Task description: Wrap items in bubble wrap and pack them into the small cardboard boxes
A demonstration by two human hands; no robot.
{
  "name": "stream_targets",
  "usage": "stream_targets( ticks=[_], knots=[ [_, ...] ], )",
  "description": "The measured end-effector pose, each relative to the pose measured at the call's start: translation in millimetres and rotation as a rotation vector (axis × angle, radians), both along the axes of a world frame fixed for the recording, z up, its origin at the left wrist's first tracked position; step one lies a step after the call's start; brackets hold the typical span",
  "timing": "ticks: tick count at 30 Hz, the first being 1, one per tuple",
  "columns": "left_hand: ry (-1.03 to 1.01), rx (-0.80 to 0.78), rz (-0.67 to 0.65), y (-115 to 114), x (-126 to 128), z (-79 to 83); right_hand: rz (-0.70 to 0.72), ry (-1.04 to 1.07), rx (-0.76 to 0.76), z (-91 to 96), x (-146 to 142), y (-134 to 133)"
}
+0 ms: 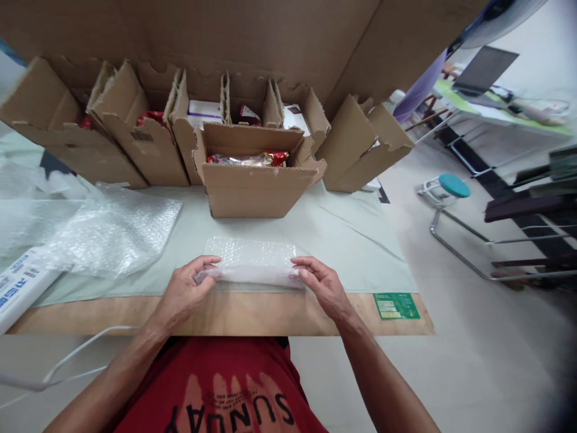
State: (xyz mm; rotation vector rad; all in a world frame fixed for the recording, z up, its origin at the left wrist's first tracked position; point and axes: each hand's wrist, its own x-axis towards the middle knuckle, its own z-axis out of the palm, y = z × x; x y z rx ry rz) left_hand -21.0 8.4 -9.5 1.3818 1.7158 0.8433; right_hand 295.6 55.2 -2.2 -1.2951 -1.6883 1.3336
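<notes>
A sheet of bubble wrap [250,251] lies flat on the pale green table cover [333,234], its near edge rolled into a tube [252,275]. My left hand [183,293] pinches the left end of that roll with curled fingers. My right hand [321,284] grips the right end the same way. Whatever is inside the roll is hidden. Directly behind the sheet stands an open cardboard box [255,180] holding red and clear packets [247,159].
Several more open cardboard boxes [135,129] line the back against a large cardboard sheet. A loose pile of bubble wrap [108,231] and a white carton [20,285] lie at left. A green sticker [395,305] marks the wooden table edge. A stool [453,186] stands on the floor at right.
</notes>
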Motion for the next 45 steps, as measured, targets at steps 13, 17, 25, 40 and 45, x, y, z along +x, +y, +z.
stream_targets(
  ticks=[13,17,25,40,45],
  knots=[
    [0.567,0.09,-0.012,26,8,-20.3,-0.095,-0.697,0.344,-31.0,-17,2],
    [0.692,0.132,-0.069,30,10,-22.9,-0.078,-0.742,0.361,-28.1,-9,1],
    [0.876,0.097,-0.061,29,7,-11.3,-0.199,-0.796,0.428,-34.5,-11,27],
    [0.887,0.247,-0.18,66,22,13.6,-0.042,-0.13,-0.033,-15.5,-33,-51],
    [0.806,0.332,-0.322,87,56,20.4,-0.012,-0.118,-0.088,-20.8,-60,-85]
  ],
)
